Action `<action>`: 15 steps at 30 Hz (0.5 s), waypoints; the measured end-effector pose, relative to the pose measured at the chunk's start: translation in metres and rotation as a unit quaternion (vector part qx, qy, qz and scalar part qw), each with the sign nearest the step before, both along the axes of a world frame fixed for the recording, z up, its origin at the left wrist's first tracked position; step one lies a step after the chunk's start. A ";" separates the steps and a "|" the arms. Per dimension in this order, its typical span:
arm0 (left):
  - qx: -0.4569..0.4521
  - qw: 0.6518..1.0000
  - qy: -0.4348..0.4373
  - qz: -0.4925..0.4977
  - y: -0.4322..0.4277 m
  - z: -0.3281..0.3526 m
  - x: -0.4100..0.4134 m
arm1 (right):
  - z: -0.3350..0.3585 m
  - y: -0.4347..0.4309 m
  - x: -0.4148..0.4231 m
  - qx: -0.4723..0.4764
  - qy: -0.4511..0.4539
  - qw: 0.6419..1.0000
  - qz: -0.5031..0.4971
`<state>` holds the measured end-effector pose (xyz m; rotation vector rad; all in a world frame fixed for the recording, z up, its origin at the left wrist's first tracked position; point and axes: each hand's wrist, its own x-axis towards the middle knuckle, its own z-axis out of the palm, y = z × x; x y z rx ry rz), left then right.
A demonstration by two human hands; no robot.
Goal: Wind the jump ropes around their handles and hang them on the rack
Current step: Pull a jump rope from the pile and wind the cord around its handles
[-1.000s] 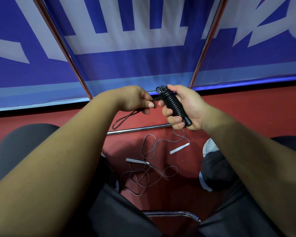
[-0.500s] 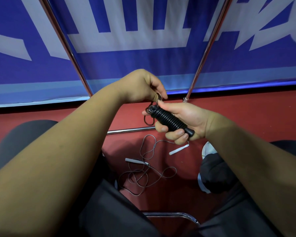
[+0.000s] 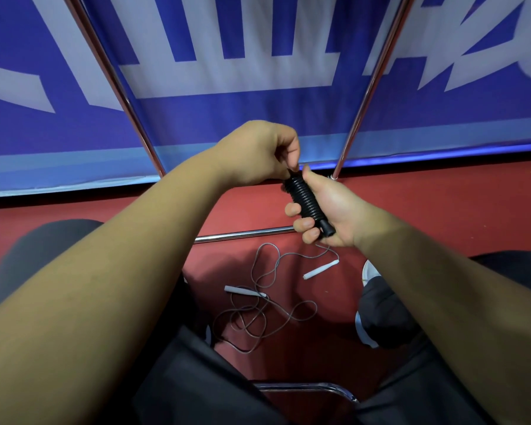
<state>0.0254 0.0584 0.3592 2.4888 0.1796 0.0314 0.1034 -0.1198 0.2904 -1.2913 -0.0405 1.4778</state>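
Head view: the right hand [image 3: 337, 207] has its grip clenched round the black jump rope [image 3: 304, 196]. Its cord is coiled tight along the handles, and the clenched hold keeps the turns from slipping while the end is dealt with. The left hand [image 3: 258, 151] pinches the last bit of cord at the far tip of the bundle, right beside the right thumb. I judge it is tucking the tail in so the winding stays put.

The bundle is held in the air above the red floor [image 3: 457, 204], near the metal frame [image 3: 369, 87] that stands against the blue banner [image 3: 227, 118]. The frame is probably the rack, though no hooks show. A second, grey jump rope [image 3: 259, 314] lies loose on the floor between the person's feet, its white handles [image 3: 321, 269] apart, not yet wound.
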 end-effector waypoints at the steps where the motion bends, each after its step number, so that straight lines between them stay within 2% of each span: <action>1: -0.014 1.000 0.003 -0.002 0.000 -0.001 0.000 | 0.001 0.000 0.000 0.001 -0.009 1.000 -0.006; 4: -0.055 0.998 0.014 0.001 0.003 -0.005 -0.002 | 0.002 0.001 -0.001 0.000 -0.048 0.999 -0.014; 8: -0.064 0.995 0.041 0.063 0.003 -0.015 -0.004 | 0.004 0.002 0.000 -0.013 -0.087 0.996 -0.031; 12: -0.111 0.989 0.083 0.059 -0.003 -0.023 -0.004 | 0.002 0.003 -0.001 -0.023 -0.102 0.994 -0.034; 15: -0.039 0.997 0.061 0.023 -0.005 -0.024 -0.005 | 0.000 0.002 0.000 -0.029 -0.106 0.993 -0.047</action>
